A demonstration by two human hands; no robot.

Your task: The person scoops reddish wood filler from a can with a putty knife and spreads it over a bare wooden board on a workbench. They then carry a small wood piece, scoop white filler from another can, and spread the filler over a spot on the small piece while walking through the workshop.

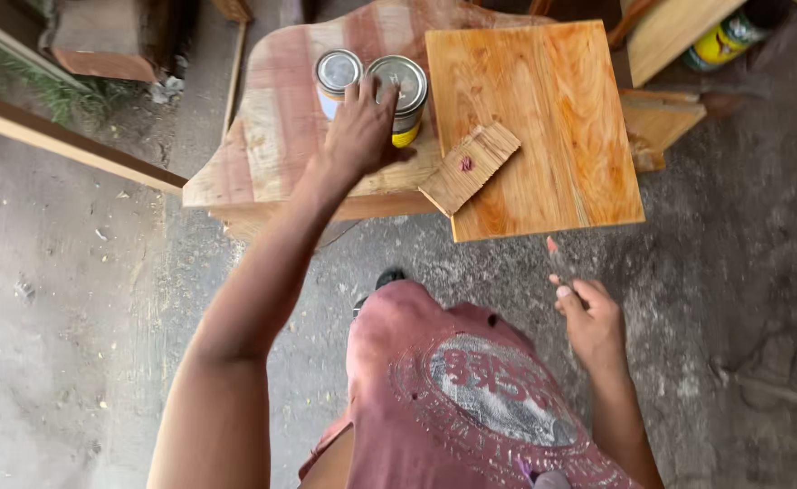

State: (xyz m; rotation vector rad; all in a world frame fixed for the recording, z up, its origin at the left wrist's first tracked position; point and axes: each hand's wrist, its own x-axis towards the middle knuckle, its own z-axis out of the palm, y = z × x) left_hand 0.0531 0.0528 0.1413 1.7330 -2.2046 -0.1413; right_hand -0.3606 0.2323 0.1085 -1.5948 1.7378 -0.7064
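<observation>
My left hand (pixel 362 131) reaches out over a wooden slab and wraps around a metal tin with a yellow base (pixel 402 91). A second metal tin (pixel 336 74) stands touching it on the left. My right hand (pixel 588 317) hangs low beside my body and holds a thin paintbrush (pixel 557 261) with a reddish tip pointing up. A glossy orange wooden board (pixel 543 118) lies to the right of the tins. A small ridged wooden block (pixel 469 167) with a red spot rests on its near left corner.
The rough wooden slab (pixel 272 136) bearing the tins rests above a concrete floor (pixel 72 299) strewn with sawdust. A long wooden beam (pixel 63 140) runs at the left. More boards and a yellow-green can (pixel 722 38) lie at the top right.
</observation>
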